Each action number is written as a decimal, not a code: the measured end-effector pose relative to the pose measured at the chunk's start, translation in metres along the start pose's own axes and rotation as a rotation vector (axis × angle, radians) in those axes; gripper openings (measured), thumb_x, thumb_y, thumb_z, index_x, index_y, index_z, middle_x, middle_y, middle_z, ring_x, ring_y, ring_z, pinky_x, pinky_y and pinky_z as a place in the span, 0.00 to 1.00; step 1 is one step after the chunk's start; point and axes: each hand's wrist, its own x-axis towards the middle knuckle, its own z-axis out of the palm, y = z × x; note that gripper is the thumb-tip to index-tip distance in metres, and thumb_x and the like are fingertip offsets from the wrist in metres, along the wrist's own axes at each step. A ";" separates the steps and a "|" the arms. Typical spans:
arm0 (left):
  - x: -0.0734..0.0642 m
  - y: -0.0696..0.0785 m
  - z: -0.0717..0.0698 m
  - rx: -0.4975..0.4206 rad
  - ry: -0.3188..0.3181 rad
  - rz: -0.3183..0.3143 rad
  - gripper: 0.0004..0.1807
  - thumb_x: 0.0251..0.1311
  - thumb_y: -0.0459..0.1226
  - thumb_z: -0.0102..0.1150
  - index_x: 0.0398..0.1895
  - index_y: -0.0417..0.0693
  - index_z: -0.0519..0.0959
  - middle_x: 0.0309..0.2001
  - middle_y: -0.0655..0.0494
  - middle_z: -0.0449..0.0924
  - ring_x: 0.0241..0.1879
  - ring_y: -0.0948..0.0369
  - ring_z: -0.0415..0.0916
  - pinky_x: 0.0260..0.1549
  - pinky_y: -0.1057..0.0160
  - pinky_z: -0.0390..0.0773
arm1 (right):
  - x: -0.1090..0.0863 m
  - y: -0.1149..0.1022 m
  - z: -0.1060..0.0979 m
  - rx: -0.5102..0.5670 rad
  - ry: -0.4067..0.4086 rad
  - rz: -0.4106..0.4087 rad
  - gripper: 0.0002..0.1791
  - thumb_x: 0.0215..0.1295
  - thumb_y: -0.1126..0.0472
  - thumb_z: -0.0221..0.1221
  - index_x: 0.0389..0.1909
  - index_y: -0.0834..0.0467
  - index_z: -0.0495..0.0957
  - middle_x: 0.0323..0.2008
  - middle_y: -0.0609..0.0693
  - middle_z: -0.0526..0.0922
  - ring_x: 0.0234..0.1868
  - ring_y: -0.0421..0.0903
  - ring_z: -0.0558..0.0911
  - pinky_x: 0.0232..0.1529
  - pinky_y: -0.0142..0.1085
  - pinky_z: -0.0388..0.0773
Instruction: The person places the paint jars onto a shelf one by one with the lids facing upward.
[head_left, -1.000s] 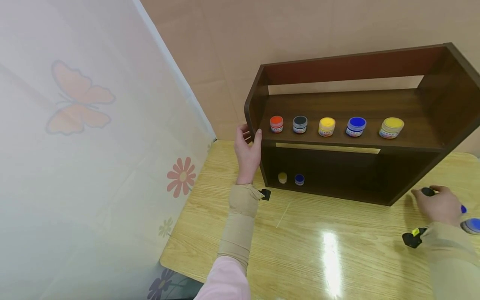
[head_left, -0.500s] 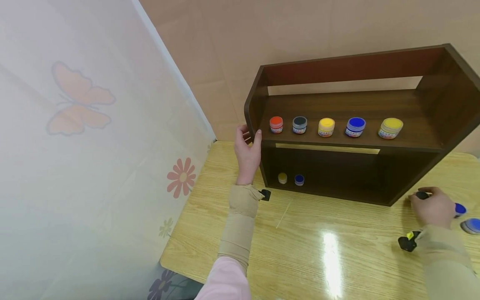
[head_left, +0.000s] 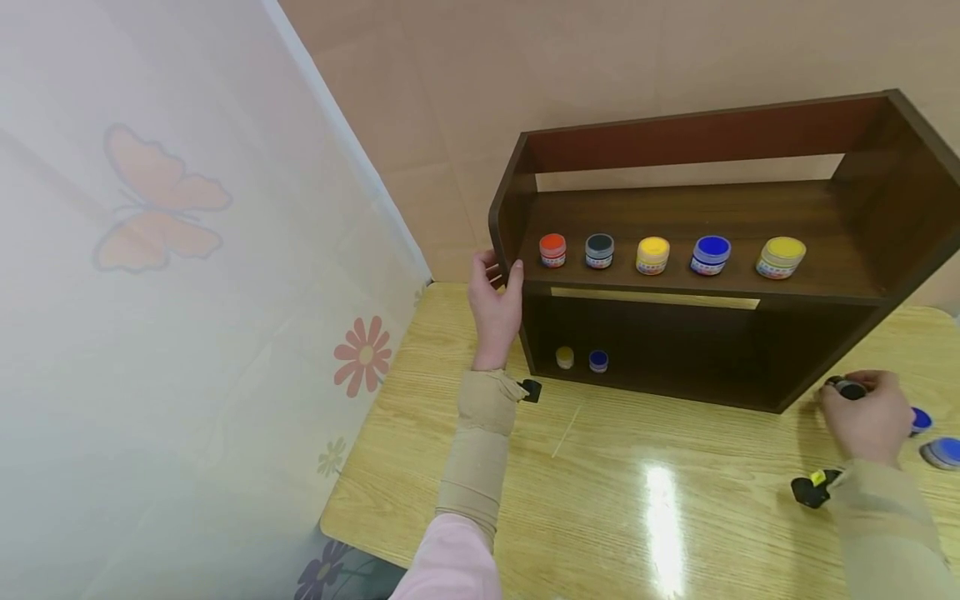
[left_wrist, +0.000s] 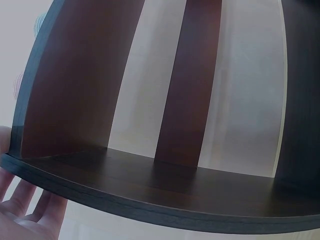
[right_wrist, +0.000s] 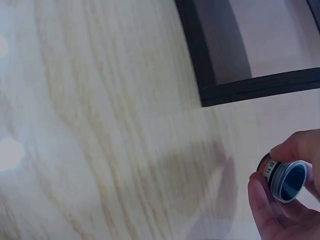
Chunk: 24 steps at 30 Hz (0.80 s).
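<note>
My left hand [head_left: 497, 308] grips the left side panel of a dark brown wooden shelf [head_left: 712, 287], thumb in front and fingers behind. In the left wrist view its fingers [left_wrist: 22, 197] show at the shelf's edge. To the right of the shelf, my right hand [head_left: 866, 415] pinches a small paint jar with a black lid [head_left: 851, 388]. The right wrist view shows this paint jar [right_wrist: 282, 177] tilted between thumb and fingers, its printed label partly covered. Two blue-lidded jars, one [head_left: 920, 421] partly hidden by the hand and another [head_left: 943, 452], stand beside my right hand.
On the upper board stand a red jar [head_left: 552, 250], a black jar [head_left: 599, 250], a yellow jar [head_left: 652, 255], a blue jar [head_left: 710, 255] and another yellow jar [head_left: 781, 257]. Below are small yellow [head_left: 565, 357] and blue [head_left: 598, 361] jars. A printed curtain [head_left: 225, 333] hangs left.
My right hand has shifted slightly left with the black-lidded jar, which has turned in the fingers. More of the blue-lidded jar beside it shows now. My left hand stays on the shelf.
</note>
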 end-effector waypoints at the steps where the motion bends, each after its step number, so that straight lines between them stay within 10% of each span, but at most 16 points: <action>1: 0.000 0.000 0.000 -0.002 0.002 0.002 0.13 0.68 0.31 0.62 0.51 0.35 0.75 0.46 0.41 0.79 0.42 0.47 0.80 0.46 0.48 0.80 | -0.001 -0.002 0.000 0.011 0.014 0.016 0.29 0.68 0.58 0.56 0.63 0.72 0.63 0.60 0.73 0.68 0.60 0.70 0.67 0.43 0.53 0.66; 9: 0.002 -0.006 -0.001 0.001 -0.010 -0.009 0.13 0.68 0.35 0.63 0.51 0.39 0.76 0.46 0.47 0.79 0.42 0.53 0.80 0.46 0.56 0.80 | -0.006 -0.010 0.000 0.083 0.139 0.036 0.09 0.67 0.58 0.57 0.43 0.52 0.68 0.61 0.64 0.70 0.63 0.64 0.67 0.48 0.41 0.65; 17: 0.001 0.002 0.001 0.009 0.024 -0.009 0.12 0.67 0.28 0.62 0.51 0.32 0.75 0.45 0.39 0.79 0.41 0.45 0.80 0.46 0.46 0.80 | -0.016 -0.026 -0.009 0.148 0.218 0.033 0.14 0.69 0.54 0.58 0.53 0.45 0.71 0.54 0.43 0.69 0.28 0.24 0.63 0.24 0.19 0.62; 24: -0.004 0.034 -0.005 -0.001 0.013 -0.010 0.11 0.66 0.25 0.60 0.49 0.29 0.74 0.44 0.36 0.78 0.41 0.43 0.79 0.46 0.44 0.79 | -0.024 -0.036 -0.017 0.246 0.299 -0.036 0.20 0.69 0.56 0.58 0.57 0.37 0.68 0.45 0.26 0.61 0.30 0.21 0.65 0.27 0.14 0.61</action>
